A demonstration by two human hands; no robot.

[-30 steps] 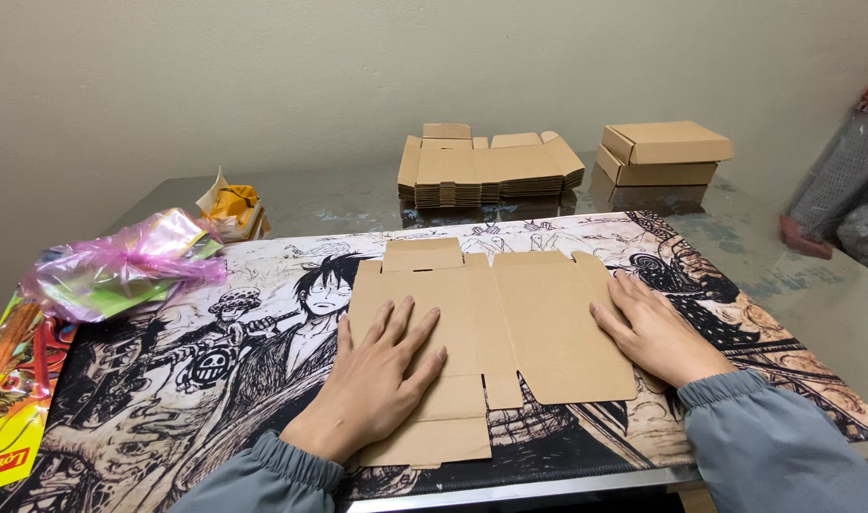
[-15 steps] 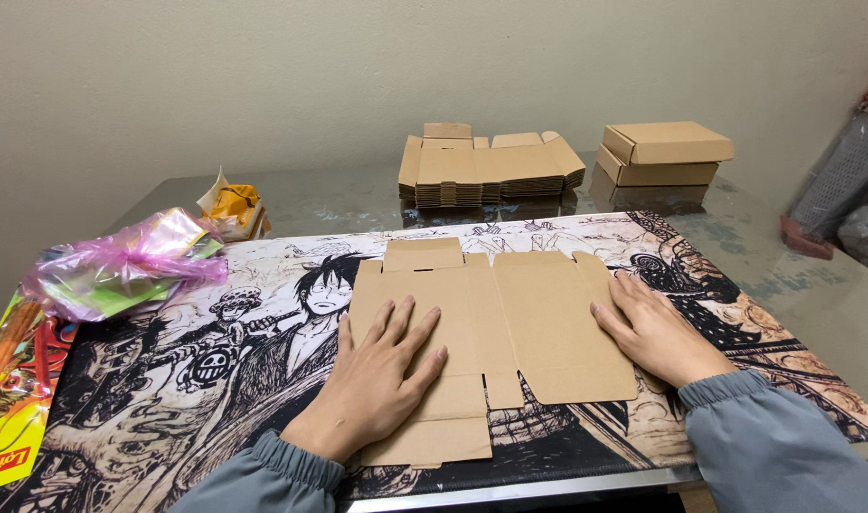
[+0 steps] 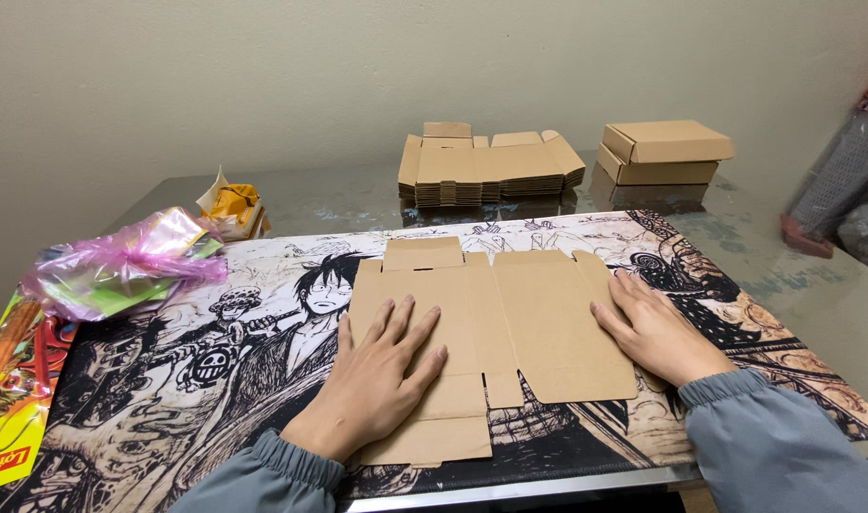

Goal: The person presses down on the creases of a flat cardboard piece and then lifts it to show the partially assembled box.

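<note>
Nothing's moved: left hand (image 3: 382,375) and right hand (image 3: 657,332) stay flat, fingers spread, pressing the unfolded cardboard box blank (image 3: 538,313); flat stack (image 3: 491,169) at twelve o'clock.

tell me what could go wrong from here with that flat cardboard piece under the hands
The flat cardboard blank hangs close to the near edge of the printed mat, so a push from the left hand could slide it off. The right hand presses only its right edge, so that flap might crease unevenly. The stack of flat blanks behind could be knocked if the blank shifts forward.
</note>
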